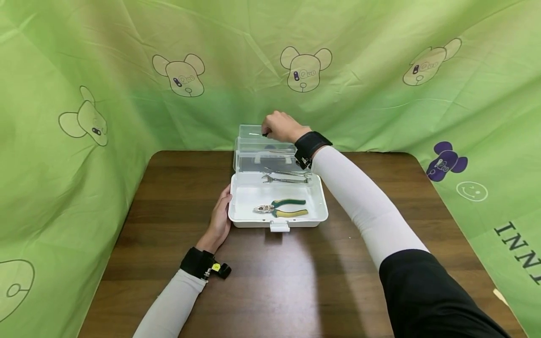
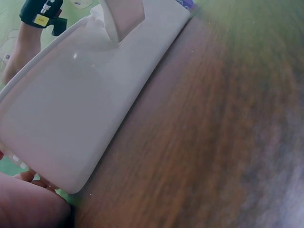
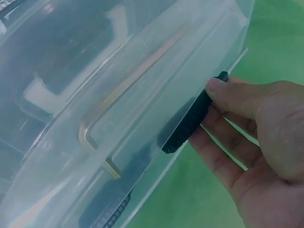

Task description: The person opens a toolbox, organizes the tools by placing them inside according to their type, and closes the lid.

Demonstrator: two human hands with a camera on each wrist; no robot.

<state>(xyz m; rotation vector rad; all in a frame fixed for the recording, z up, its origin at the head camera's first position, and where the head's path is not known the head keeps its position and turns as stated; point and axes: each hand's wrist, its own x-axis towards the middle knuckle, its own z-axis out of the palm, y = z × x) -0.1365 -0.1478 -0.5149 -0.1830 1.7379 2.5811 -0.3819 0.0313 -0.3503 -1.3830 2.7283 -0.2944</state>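
Observation:
A white toolbox point(image 1: 274, 224) stands on the table, its clear lid point(image 1: 249, 162) raised at the back. My left hand point(image 1: 220, 218) rests along its left wall, fingers fairly straight. My right hand point(image 1: 284, 126) is above the raised clear part and pinches a small screwdriver point(image 3: 190, 121) by its black handle, the thin metal shaft pointing left in the head view. Through the clear plastic in the right wrist view shows an L-shaped hex key point(image 3: 118, 95). Combination pliers point(image 1: 287, 202) with green and yellow handles lie in the base, with wrenches point(image 1: 287, 180) behind them.
A brown wooden table point(image 1: 270, 291) carries the toolbox near its back edge. Green printed cloth point(image 1: 241, 61) hangs behind and at both sides. The toolbox's white latch point(image 1: 279, 227) hangs down in front.

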